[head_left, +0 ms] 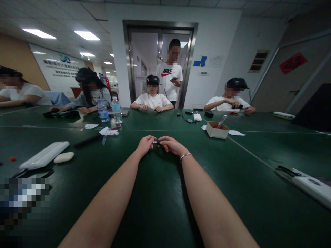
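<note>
Both my arms reach forward over the dark green table [160, 172]. Between my hands is a small black and silver object [156, 142], too small here to tell its kind. My left hand [146, 144] pinches its silver end with thumb and fingertips. From the other side, my right hand [170, 144] has its fingers closed on the black end. A silver bangle [186, 156] circles my right wrist. The object is held just above or on the tabletop; I cannot tell which.
A box [217, 131] stands ahead on the right. Two water bottles [117, 111] and crumpled paper [108, 131] lie ahead left. A white case [45, 155] and white oval item [64, 157] rest at left, a white device [312, 184] at right. Several people sit across the table; one stands.
</note>
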`<control>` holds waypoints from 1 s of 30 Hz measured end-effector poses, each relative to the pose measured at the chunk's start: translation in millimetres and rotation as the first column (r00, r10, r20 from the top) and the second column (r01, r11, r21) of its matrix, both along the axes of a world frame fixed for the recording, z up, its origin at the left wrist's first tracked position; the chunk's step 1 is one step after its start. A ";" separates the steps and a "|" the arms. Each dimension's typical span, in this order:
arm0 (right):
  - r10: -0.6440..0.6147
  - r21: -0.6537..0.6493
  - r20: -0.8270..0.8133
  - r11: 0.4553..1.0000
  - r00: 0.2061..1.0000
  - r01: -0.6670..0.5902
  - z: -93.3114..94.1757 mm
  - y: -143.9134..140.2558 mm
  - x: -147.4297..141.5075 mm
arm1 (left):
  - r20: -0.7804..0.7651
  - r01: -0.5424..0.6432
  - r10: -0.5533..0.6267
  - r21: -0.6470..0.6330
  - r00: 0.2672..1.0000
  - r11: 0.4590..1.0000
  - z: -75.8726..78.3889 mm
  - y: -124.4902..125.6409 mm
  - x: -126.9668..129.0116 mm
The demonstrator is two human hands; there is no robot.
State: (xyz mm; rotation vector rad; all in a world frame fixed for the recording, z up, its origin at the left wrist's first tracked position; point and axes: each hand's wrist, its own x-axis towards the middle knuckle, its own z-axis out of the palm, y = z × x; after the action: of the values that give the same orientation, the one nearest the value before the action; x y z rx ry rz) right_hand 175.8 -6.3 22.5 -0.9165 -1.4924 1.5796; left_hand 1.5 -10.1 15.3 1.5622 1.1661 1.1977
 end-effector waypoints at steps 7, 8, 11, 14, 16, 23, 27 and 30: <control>-0.023 -0.037 -0.031 0.999 0.999 0.022 -1.4 1.9 0.7 | 0.032 0.043 -0.043 -0.012 0.999 0.999 -1.2 -0.4 2.2; -0.025 -0.044 -0.033 0.999 0.999 0.024 -1.0 1.6 0.7 | 0.026 0.038 -0.037 -0.011 0.999 0.999 -1.6 0.1 2.2; -0.015 -0.057 -0.042 0.998 0.999 0.013 0.6 0.2 0.7 | 0.015 0.056 -0.056 -0.010 0.998 0.998 -2.6 1.2 2.0; -0.006 -0.055 -0.055 0.998 0.998 0.003 1.5 -0.9 0.7 | 0.020 0.073 -0.073 -0.003 0.997 0.997 -2.3 1.1 1.7; -0.004 -0.051 -0.057 0.999 0.998 0.001 1.3 -0.9 0.6 | 0.011 0.066 -0.066 0.000 0.998 0.998 -2.0 0.7 1.5; -0.011 -0.049 -0.045 0.999 0.999 0.009 0.0 -0.2 0.2 | -0.024 0.092 -0.091 0.034 0.996 0.995 -3.3 0.2 2.1; -0.010 -0.042 -0.040 0.999 0.999 0.008 0.9 -1.3 0.9 | 0.004 0.109 -0.109 0.006 0.994 0.994 -1.6 0.6 1.3; -0.001 -0.018 -0.008 1.000 1.000 0.001 0.0 -0.6 0.2 | 0.003 0.109 -0.109 -0.009 0.994 0.994 -0.4 0.7 0.4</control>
State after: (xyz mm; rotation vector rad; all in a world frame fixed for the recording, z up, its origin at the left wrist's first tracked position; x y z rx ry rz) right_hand 176.0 -6.9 22.6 -0.9196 -1.4746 1.5966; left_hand 1.9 -9.4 14.9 1.5961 1.0691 1.1208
